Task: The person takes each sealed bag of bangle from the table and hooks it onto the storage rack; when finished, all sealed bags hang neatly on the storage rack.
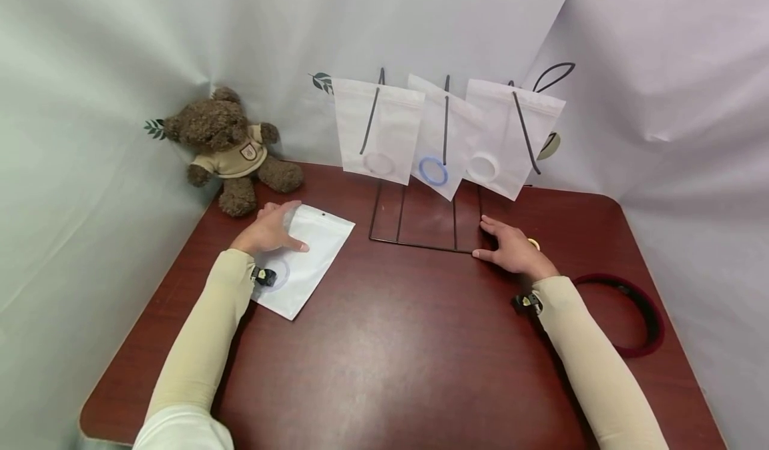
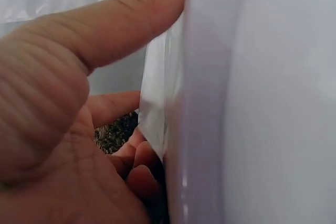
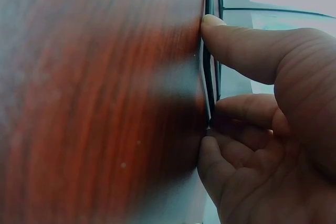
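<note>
My left hand [image 1: 270,228] grips a white zip bag [image 1: 318,253] at the table's left side, thumb over its face. A pale ring shows through the bag near my wrist. Up close in the left wrist view, the bag [image 2: 273,103] fills the right half, and the other fingers are partly hidden behind its edge. My right hand [image 1: 512,246] holds the front right corner of a black wire rack's base [image 1: 420,245]. In the right wrist view, thumb and fingers lie along the dark wire [image 3: 208,72]. Three zip bags hang from the rack's hooks, the middle one [image 1: 434,143] with a blue ring inside.
A brown teddy bear [image 1: 213,126] in a beige shirt sits at the back left. To the right lies a dark red headband [image 1: 657,323]. A small yellow ring [image 1: 534,243] is partly hidden behind my right hand. White cloth [image 1: 384,23] surrounds the table [image 1: 384,356].
</note>
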